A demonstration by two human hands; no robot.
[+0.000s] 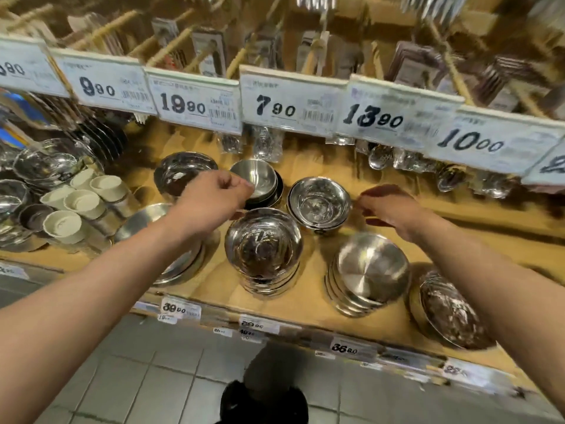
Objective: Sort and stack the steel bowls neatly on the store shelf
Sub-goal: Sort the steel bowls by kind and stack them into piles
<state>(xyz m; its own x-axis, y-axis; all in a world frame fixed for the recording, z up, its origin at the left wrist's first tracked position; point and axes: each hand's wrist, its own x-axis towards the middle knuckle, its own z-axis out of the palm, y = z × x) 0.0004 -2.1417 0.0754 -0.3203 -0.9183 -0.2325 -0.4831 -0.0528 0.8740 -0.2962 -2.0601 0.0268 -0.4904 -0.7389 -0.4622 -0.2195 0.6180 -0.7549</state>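
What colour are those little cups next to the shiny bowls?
The little cups are a pale cream, almost off-white; the head view shows them on the left.

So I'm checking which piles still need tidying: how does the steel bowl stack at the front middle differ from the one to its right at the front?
The front-middle shiny steel bowl stack sits fairly level, mouths facing up; the brushed steel bowl stack to its right leans, its rims fanned out at the left. The middle stack's inside is mirror-bright; the right one's is matt with circular brush marks. Both are nested steel bowls on the wooden shelf, untouched by either hand.
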